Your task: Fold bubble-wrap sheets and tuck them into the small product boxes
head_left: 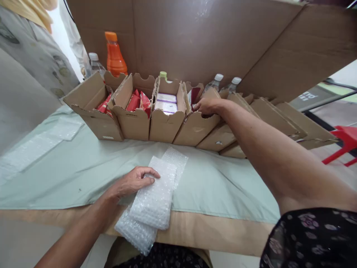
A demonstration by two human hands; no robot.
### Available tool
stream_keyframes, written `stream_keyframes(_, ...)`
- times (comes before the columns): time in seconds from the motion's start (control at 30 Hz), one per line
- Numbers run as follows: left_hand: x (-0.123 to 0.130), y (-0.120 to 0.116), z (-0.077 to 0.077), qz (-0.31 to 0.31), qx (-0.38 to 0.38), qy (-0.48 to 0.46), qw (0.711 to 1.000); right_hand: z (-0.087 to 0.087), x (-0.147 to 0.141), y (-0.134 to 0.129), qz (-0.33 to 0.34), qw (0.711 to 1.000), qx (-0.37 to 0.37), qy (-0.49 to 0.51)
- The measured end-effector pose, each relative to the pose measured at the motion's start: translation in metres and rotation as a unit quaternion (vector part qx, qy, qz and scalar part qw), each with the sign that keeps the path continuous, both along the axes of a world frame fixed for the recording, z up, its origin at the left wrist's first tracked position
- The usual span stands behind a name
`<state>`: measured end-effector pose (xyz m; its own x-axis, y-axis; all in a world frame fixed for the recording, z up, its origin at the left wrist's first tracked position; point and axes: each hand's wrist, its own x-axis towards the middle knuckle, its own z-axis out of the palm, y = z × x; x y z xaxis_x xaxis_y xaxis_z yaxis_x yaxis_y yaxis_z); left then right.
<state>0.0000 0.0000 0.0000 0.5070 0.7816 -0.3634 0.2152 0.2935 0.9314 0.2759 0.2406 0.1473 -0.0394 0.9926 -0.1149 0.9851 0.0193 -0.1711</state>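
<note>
My left hand [138, 180] rests on a folded sheet of bubble wrap [156, 197] near the table's front edge. Its index finger and thumb lie apart on the wrap without gripping it. More bubble wrap sticks out beneath, towards me and away from me. My right hand [206, 105] reaches down into an open cardboard box [192, 128] in the row. Most of its fingers are hidden by the box wall, so what they hold does not show. Beside these fingers stands a dark red and white packet [194, 95].
Several cardboard boxes stand in a row, with red packets [134, 100] and white-and-purple packs [166, 103] inside. Behind are an orange bottle [115, 57], clear bottles and a tall cardboard panel [178, 41]. More bubble wrap [41, 143] lies left on the green cloth [92, 167].
</note>
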Motion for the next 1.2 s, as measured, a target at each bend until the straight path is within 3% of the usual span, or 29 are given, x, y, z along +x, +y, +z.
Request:
stream_keyframes(0.13, -0.001, 0.000, -0.002, 0.000, 0.006, 0.005, 1.000, 0.008, -0.010, -0.009, -0.025, 0.999, 0.039, -0.026)
stream_keyframes(0.23, -0.001, -0.001, -0.002, 0.001, 0.012, 0.008, 1.000, 0.027, -0.008, -0.029, -0.041, 0.989, 0.143, -0.012)
stream_keyframes(0.33, 0.000, -0.002, -0.001, 0.009, 0.017, 0.011, 1.000, 0.047, -0.001, -0.070, -0.034, 0.945, 0.318, 0.070)
stream_keyframes(0.4, -0.001, -0.003, 0.001, 0.024, 0.032, 0.006, 0.999, 0.048, -0.002, -0.110, 0.015, 0.906, 0.396, 0.150)
stream_keyframes(0.47, -0.002, -0.005, 0.000, 0.044, 0.063, -0.017, 0.997, 0.031, -0.010, -0.157, 0.096, 0.892, 0.387, 0.211)
stream_keyframes(0.6, -0.002, -0.006, -0.013, 0.067, 0.089, -0.100, 0.989, -0.045, -0.043, -0.237, 0.182, 0.910, 0.183, 0.324)
stream_keyframes(0.67, -0.001, -0.006, -0.020, 0.087, 0.073, -0.140, 0.984, -0.082, -0.059, -0.261, 0.178, 0.901, 0.059, 0.390)
stream_keyframes(0.73, 0.001, -0.007, -0.022, 0.113, 0.053, -0.142, 0.982, -0.104, -0.066, -0.271, 0.198, 0.886, -0.040, 0.417)
stream_keyframes(0.77, 0.002, -0.007, -0.022, 0.125, 0.043, -0.131, 0.982, -0.107, -0.065, -0.272, 0.208, 0.881, -0.067, 0.419)
stream_keyframes(0.83, 0.004, -0.007, -0.019, 0.141, 0.018, -0.115, 0.983, -0.097, -0.051, -0.266, 0.209, 0.886, -0.065, 0.408)
stream_keyframes(0.97, 0.004, -0.007, -0.013, 0.145, -0.013, -0.097, 0.985, -0.036, 0.010, -0.229, 0.105, 0.922, 0.127, 0.351)
stream_keyframes(1.07, 0.003, -0.009, -0.014, 0.119, -0.013, -0.081, 0.989, 0.005, 0.057, -0.187, 0.004, 0.926, 0.268, 0.268)
stream_keyframes(1.13, 0.002, -0.009, -0.018, 0.106, -0.010, -0.092, 0.990, 0.019, 0.080, -0.157, -0.053, 0.936, 0.283, 0.203)
stream_keyframes(1.2, 0.001, -0.009, -0.021, 0.096, -0.010, -0.105, 0.990, 0.023, 0.095, -0.128, -0.081, 0.956, 0.241, 0.147)
